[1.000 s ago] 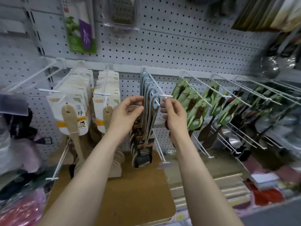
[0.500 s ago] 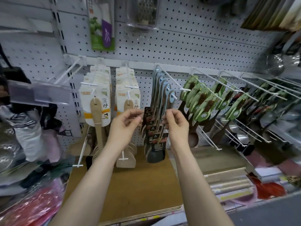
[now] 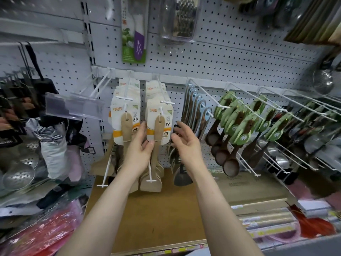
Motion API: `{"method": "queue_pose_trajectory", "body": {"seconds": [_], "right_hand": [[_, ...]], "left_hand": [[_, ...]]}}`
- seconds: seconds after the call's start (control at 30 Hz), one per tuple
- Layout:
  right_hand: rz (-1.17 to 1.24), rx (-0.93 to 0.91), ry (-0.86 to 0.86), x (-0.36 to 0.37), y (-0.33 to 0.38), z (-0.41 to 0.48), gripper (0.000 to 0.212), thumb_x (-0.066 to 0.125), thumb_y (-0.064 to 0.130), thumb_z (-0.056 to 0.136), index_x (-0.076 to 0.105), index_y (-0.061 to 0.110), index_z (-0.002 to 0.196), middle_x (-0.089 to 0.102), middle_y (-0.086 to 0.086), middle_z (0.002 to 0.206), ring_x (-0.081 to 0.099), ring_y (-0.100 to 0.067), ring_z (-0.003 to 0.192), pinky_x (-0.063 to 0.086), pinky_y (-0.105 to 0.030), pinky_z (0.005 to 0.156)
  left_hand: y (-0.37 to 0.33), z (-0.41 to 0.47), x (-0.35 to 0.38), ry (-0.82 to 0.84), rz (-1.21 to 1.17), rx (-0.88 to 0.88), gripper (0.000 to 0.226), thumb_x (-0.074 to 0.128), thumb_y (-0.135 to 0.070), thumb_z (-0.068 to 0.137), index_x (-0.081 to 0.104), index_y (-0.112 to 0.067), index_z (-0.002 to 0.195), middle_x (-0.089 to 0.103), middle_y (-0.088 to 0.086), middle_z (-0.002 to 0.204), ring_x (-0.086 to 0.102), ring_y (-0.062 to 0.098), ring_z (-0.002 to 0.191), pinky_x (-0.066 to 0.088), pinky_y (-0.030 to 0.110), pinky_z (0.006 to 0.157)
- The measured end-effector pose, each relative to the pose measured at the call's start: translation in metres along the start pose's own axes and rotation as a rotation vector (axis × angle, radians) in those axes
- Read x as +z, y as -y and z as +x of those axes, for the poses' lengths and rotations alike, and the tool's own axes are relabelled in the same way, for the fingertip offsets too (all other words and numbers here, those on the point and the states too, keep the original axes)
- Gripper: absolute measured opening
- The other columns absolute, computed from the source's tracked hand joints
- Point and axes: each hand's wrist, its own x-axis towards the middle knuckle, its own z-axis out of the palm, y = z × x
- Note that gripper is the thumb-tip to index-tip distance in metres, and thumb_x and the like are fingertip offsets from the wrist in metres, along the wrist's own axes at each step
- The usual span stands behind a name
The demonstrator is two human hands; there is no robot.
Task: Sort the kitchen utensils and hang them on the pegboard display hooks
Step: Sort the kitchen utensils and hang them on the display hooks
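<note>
- Wooden spatulas [image 3: 159, 130] on cream cards already hang in a stack on a white hook [image 3: 167, 102] of the pegboard [image 3: 221, 58]. A second stack [image 3: 126, 126] of the same kind hangs on the hook just to their left.
- My left hand [image 3: 139, 146] is at the lower left edge of the stack. The thumb lies across the front card and the fingers reach into the gap between the two stacks, so I read it as a light pinch on the front pack.
- My right hand [image 3: 186, 143] hovers just right of that stack, fingers spread and loosely bent, holding nothing that I can see. Behind it hang the dark spoons [image 3: 202, 115] on blue-grey cards, and I cannot tell whether a fingertip touches their labels.
- As I judge it, the step in hand is tidying a row that is already hung, squaring the cards so they face forward and sit in line. It is not carrying a new piece to a hook.
- The next move calls for my right hand to take the opposite edge, so both hands can level the stack and slide it back along the hook without lifting a hang-hole off the tip.
- Care is needed because the handles dangle freely beside the neighbouring stack, and a sideways tug would likely swing them into it.
- Further right, the green-carded spoons [image 3: 239, 124] look sorted already.
</note>
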Motion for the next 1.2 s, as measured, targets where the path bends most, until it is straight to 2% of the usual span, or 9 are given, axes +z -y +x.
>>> {"method": "queue_pose_trajectory", "body": {"seconds": [0.13, 0.23, 0.33, 0.47, 0.63, 0.83, 0.93, 1.07, 1.2], "right_hand": [[-0.002, -0.034, 0.093, 0.004, 0.003, 0.014, 0.046, 0.059, 0.012, 0.097, 0.048, 0.024, 0.140, 0.060, 0.010, 0.129, 0.062, 0.002, 0.109, 0.052, -0.030, 0.096], [0.006, -0.023, 0.076, 0.003, 0.000, 0.022, 0.040, 0.062, 0.011, 0.095, 0.051, 0.022, 0.132, 0.063, 0.003, 0.123, 0.066, -0.006, 0.102, 0.056, -0.032, 0.090], [-0.011, 0.006, 0.081, 0.002, -0.008, 0.027, 0.042, 0.068, 0.012, 0.090, 0.050, 0.023, 0.126, 0.063, 0.000, 0.120, 0.067, -0.013, 0.101, 0.056, -0.035, 0.090], [-0.041, 0.095, 0.169, 0.010, -0.029, 0.030, 0.049, 0.074, 0.010, 0.085, 0.050, 0.022, 0.126, 0.067, 0.001, 0.118, 0.066, -0.013, 0.105, 0.056, -0.037, 0.093], [-0.159, 0.199, 0.164, 0.019, -0.062, 0.037, 0.062, 0.077, 0.011, 0.081, 0.046, 0.021, 0.133, 0.066, 0.002, 0.119, 0.065, -0.015, 0.104, 0.054, -0.044, 0.095], [-0.219, 0.245, 0.228, 0.030, -0.077, 0.038, 0.062, 0.077, 0.014, 0.082, 0.047, 0.024, 0.134, 0.065, -0.001, 0.118, 0.065, -0.018, 0.099, 0.055, -0.036, 0.090], [-0.193, 0.270, 0.227, 0.034, -0.079, 0.040, 0.060, 0.078, 0.012, 0.080, 0.048, 0.025, 0.130, 0.064, 0.006, 0.115, 0.062, -0.010, 0.099, 0.052, -0.032, 0.092], [-0.250, 0.272, 0.206, 0.042, -0.083, 0.039, 0.066, 0.081, 0.020, 0.075, 0.048, 0.025, 0.132, 0.066, 0.003, 0.119, 0.063, -0.018, 0.109, 0.051, -0.043, 0.099], [-0.317, 0.243, 0.176, 0.039, -0.081, 0.038, 0.061, 0.076, 0.020, 0.082, 0.044, 0.023, 0.134, 0.058, 0.010, 0.112, 0.057, -0.011, 0.100, 0.047, -0.031, 0.091]], "left_hand": [[0.002, 0.010, -0.003, 0.047, 0.034, -0.038, 0.061, 0.044, -0.001, 0.098, 0.020, -0.019, 0.151, 0.026, -0.005, 0.156, 0.028, 0.010, 0.142, 0.027, 0.024, 0.112], [0.002, 0.017, -0.005, 0.038, 0.063, -0.039, 0.054, 0.046, 0.000, 0.097, 0.032, -0.013, 0.147, 0.028, -0.008, 0.150, 0.037, 0.016, 0.138, 0.029, 0.033, 0.115], [0.005, 0.016, -0.004, 0.027, 0.104, -0.032, 0.050, 0.047, 0.001, 0.097, 0.040, -0.016, 0.143, 0.029, -0.008, 0.149, 0.048, 0.013, 0.127, 0.035, 0.028, 0.109], [0.020, 0.006, 0.002, 0.029, 0.060, -0.123, 0.047, 0.045, -0.001, 0.098, 0.044, -0.029, 0.136, 0.046, -0.012, 0.138, 0.051, 0.002, 0.123, 0.040, 0.025, 0.105], [0.040, 0.002, 0.006, -0.055, 0.022, -0.219, 0.038, 0.041, 0.005, 0.097, 0.042, -0.019, 0.125, 0.049, -0.005, 0.129, 0.046, 0.010, 0.128, 0.035, 0.024, 0.108], [0.053, 0.003, 0.001, -0.014, 0.083, -0.283, 0.053, 0.039, 0.008, 0.096, 0.030, -0.011, 0.145, 0.042, 0.004, 0.146, 0.039, 0.010, 0.134, 0.029, 0.026, 0.112], [0.058, 0.004, 0.002, 0.009, 0.094, -0.310, 0.058, 0.039, 0.009, 0.096, 0.027, -0.011, 0.149, 0.036, 0.003, 0.151, 0.035, 0.013, 0.138, 0.028, 0.026, 0.113], [0.071, 0.006, 0.000, 0.031, 0.139, -0.330, 0.057, 0.039, 0.008, 0.096, 0.033, -0.016, 0.147, 0.033, 0.002, 0.151, 0.034, 0.015, 0.139, 0.028, 0.029, 0.114], [0.083, 0.008, 0.000, 0.087, 0.175, -0.363, 0.056, 0.039, 0.005, 0.097, 0.031, -0.018, 0.148, 0.037, 0.002, 0.151, 0.032, 0.015, 0.141, 0.027, 0.024, 0.111]]}}
